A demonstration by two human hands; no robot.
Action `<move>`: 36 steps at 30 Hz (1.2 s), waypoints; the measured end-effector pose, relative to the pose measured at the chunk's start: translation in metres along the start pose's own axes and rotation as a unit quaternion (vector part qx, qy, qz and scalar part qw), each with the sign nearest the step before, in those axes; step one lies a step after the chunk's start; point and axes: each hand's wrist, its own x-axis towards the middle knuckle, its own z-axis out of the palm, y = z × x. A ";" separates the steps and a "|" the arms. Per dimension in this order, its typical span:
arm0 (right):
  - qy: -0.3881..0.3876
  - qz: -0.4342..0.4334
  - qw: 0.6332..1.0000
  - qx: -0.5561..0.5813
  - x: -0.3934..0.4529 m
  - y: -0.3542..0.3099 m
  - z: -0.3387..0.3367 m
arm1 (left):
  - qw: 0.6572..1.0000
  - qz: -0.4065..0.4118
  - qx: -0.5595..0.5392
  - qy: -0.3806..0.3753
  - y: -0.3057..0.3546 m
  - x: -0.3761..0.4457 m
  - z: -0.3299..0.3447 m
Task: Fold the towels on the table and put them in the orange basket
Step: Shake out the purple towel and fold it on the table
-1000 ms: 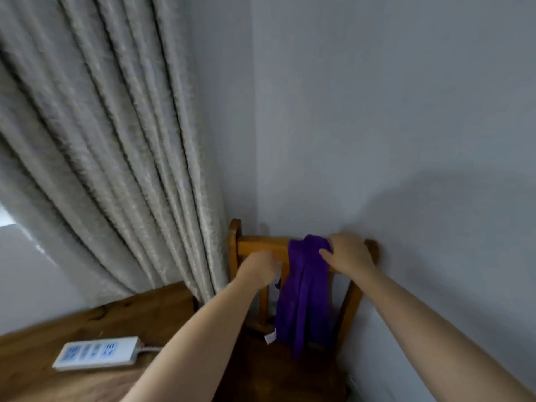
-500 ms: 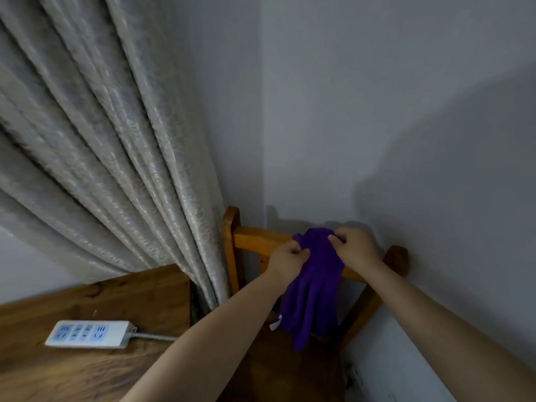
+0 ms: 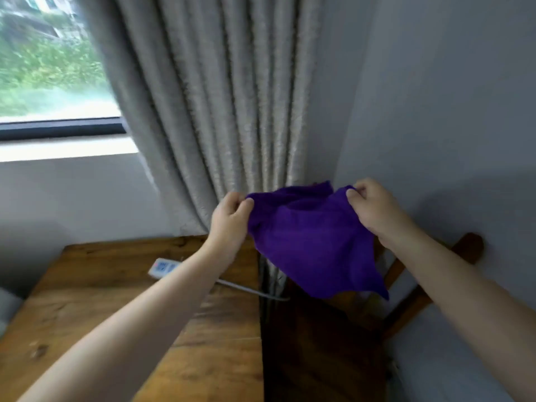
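Observation:
A purple towel (image 3: 313, 242) hangs spread in the air between both hands, above the gap between table and chair. My left hand (image 3: 230, 219) pinches its upper left corner. My right hand (image 3: 374, 210) pinches its upper right corner. The towel's lower edge droops towards the chair seat. No orange basket shows in this view.
A wooden table (image 3: 116, 300) fills the lower left, with a white power strip (image 3: 164, 266) and its cable on it. A wooden chair (image 3: 412, 285) stands at the right against the grey wall. A grey curtain (image 3: 226, 97) and a window (image 3: 49, 59) lie behind.
Both hands lifted the purple towel off the chair back and drew it up and left, spreading it open. The view swung left, bringing the window and more of the table into sight.

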 end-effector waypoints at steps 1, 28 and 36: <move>-0.023 -0.005 1.000 -0.008 -0.017 -0.014 0.018 | 1.000 0.009 0.000 0.018 -0.002 -0.010 -0.033; -0.117 -0.081 0.988 -0.062 -0.166 -0.207 0.293 | 0.916 -0.036 0.334 0.220 -0.058 -0.119 -0.460; -0.232 -0.139 0.919 -0.287 -0.181 -0.195 0.287 | 0.767 -0.168 0.618 0.045 -0.072 -0.126 -0.469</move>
